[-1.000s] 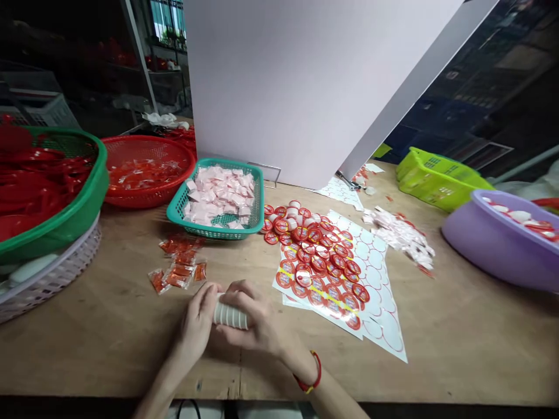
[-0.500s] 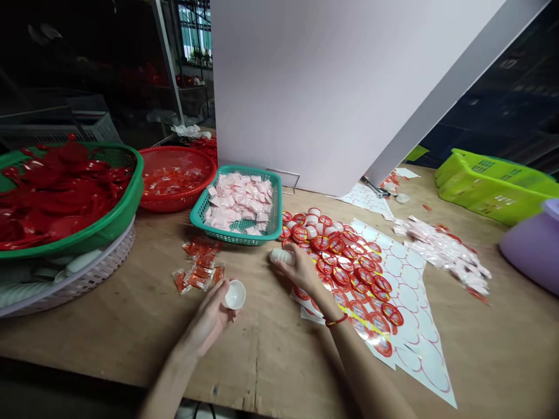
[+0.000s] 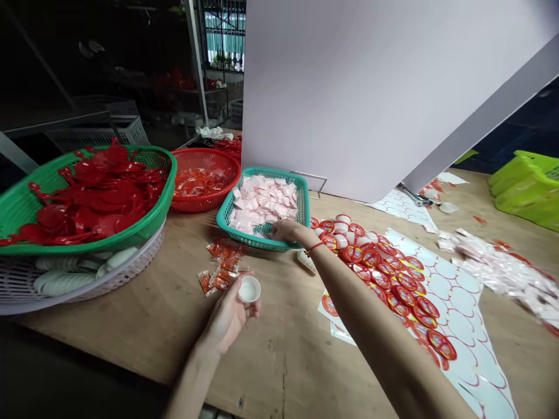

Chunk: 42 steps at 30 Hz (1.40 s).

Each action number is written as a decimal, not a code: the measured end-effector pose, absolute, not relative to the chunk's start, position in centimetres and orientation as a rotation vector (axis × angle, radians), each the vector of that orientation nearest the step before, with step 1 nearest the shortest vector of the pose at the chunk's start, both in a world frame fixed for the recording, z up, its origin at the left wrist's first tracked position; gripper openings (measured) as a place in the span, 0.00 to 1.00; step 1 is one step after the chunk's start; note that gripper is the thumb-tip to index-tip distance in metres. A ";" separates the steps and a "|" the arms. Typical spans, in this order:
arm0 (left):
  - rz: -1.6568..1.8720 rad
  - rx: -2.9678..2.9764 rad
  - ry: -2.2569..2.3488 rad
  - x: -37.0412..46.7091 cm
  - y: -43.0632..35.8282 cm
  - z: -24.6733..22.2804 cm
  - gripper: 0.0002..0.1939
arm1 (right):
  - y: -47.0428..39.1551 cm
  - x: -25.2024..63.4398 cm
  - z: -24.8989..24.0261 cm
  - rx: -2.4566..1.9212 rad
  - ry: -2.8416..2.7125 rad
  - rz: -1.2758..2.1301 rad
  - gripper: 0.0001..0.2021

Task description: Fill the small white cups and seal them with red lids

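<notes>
My left hand point(image 3: 231, 314) holds a small white cup point(image 3: 249, 289), its open mouth tilted up toward me. Just behind that hand lie several small clear sachets with orange-red contents point(image 3: 223, 273). My right hand point(image 3: 286, 230) reaches into the front right corner of a teal basket point(image 3: 257, 240) of small pale pink packets point(image 3: 266, 201). Its fingers are drawn together and pointing down; what is between the fingertips is hidden. A short stack of white cups point(image 3: 306, 262) lies on its side on the table, partly behind my right forearm.
Red round lidded pieces point(image 3: 379, 276) are heaped on die-cut white sheets point(image 3: 463, 308) at right. At left, a green basket point(image 3: 168, 203) of red plastic pieces sits on a pale basket point(image 3: 148, 262) of white cups. A red basket point(image 3: 192, 203) stands behind; a white panel point(image 3: 349, 105) rises at the back.
My right hand has let go of the cup stack, leaving it on the table, and moved into the teal basket. My left hand still holds its cup. The view has turned left.
</notes>
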State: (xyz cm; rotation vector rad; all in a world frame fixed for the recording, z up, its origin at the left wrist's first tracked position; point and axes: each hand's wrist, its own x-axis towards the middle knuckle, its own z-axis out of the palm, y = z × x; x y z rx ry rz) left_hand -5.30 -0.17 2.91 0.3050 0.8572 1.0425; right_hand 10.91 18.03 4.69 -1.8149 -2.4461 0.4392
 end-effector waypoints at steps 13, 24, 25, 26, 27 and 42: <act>1.153 0.385 0.825 -4.9 -0.5 1.0 0.22 | 2.8 8.3 6.5 -1.338 -2.190 0.659 0.07; 1.101 0.769 1.143 -5.0 -2.3 0.9 0.14 | -0.3 6.1 2.9 -1.301 -2.156 0.667 0.11; 1.092 0.782 1.150 -5.5 -2.4 0.9 0.13 | -0.4 6.1 3.0 -1.195 -2.150 0.738 0.11; 1.088 0.790 1.162 -6.0 -2.4 0.9 0.13 | -0.4 6.1 2.9 -1.093 -2.131 0.791 0.11; 1.096 0.793 1.179 -6.6 -2.4 0.8 0.13 | -0.4 6.1 2.7 -1.015 -2.108 0.809 0.10; 1.108 0.591 1.123 -8.4 -2.3 1.0 0.16 | 3.2 11.3 0.2 -1.906 -2.197 -0.048 0.20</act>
